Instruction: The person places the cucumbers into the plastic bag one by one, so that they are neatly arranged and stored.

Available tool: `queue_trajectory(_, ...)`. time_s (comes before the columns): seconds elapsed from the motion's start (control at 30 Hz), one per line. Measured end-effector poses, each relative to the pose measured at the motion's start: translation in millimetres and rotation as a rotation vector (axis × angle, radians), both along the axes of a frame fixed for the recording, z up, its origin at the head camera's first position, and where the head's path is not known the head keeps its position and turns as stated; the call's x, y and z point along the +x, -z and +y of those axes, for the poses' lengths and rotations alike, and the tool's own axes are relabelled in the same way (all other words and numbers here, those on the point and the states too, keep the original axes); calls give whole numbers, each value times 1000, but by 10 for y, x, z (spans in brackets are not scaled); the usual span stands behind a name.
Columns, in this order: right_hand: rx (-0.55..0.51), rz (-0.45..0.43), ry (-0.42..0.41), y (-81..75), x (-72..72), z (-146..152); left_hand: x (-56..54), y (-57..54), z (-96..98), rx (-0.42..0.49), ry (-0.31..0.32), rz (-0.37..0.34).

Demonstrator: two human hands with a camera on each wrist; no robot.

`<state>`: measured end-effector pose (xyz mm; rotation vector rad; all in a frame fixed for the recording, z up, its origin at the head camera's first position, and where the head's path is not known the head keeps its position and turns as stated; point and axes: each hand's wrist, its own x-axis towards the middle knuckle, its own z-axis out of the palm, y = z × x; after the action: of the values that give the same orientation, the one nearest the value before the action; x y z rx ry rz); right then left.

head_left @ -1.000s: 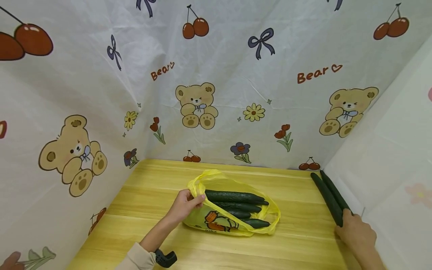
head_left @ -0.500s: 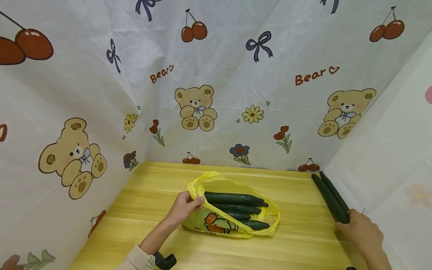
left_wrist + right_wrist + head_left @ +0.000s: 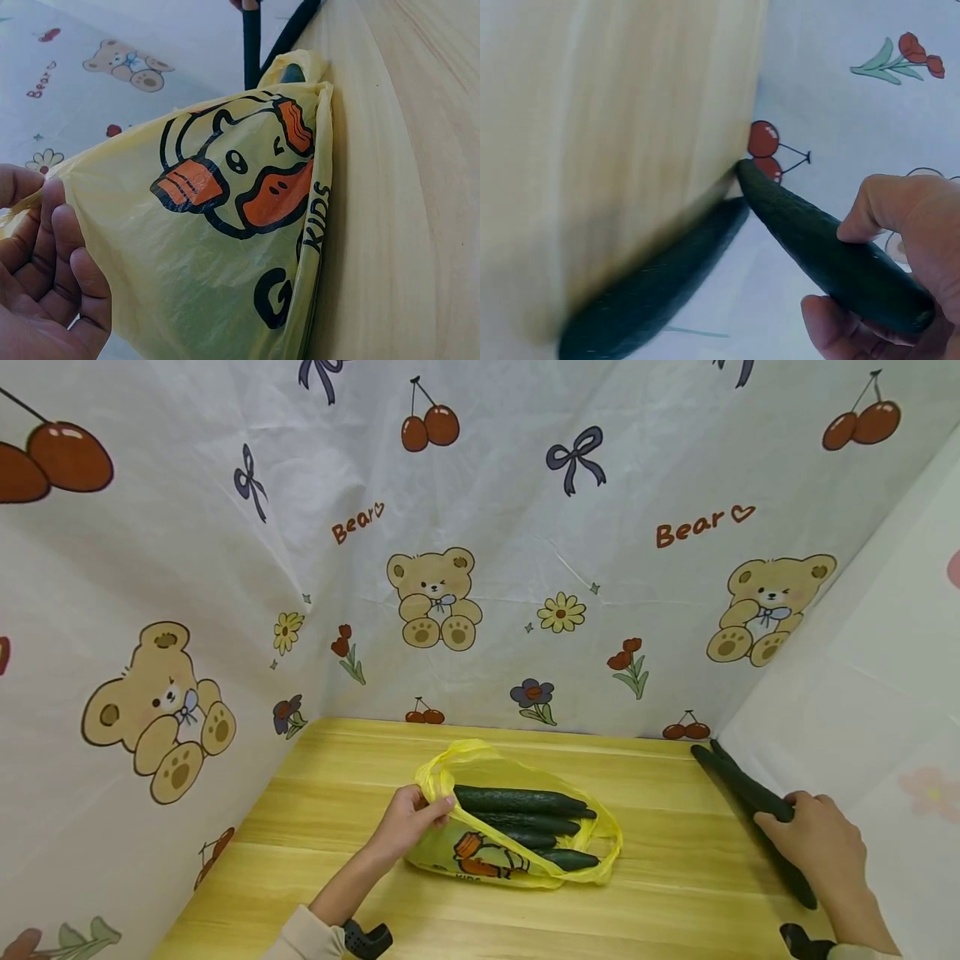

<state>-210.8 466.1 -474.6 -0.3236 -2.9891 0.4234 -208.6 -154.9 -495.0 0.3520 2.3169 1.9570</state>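
Note:
My left hand (image 3: 408,818) pinches the upper left rim of a yellow plastic bag (image 3: 442,852), which lies on its side with its mouth facing right. Several dark green cucumbers (image 3: 517,800) show inside it. A cartoon duck and the letters KIDS are printed on the bag's wall (image 3: 142,232). At the table's right side, my right hand (image 3: 828,843) grips one cucumber (image 3: 810,240) by its near end, thumb on one side and fingers round the other. This cucumber slants above a second cucumber (image 3: 791,872), which lies along the table's right edge and is partly covered by it.
The wood-grain table (image 3: 660,810) is bounded at the back and sides by white sheets (image 3: 510,518) printed with bears, cherries and flowers. The right sheet (image 3: 862,710) comes close beside my right hand. A black wrist strap piece (image 3: 367,937) shows at my left cuff.
My right hand has lifted the near end of one cucumber and drawn it up and right, off the other, which stays lying on the table. The left hand and bag have held still.

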Motion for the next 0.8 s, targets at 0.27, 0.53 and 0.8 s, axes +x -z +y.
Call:
queue_trajectory(0.27, 18, 221, -52, -67, -92, -14, -10, 17, -9, -6, 12, 7)
queue_trajectory(0.53, -6, 244, -39, -130, -130, 14, -2, 18, -15, 0, 6, 0)
queue_trajectory(0.8, -13, 289, -35, -94, -155, 53, -14, 31, -4, 4, 5, 0)
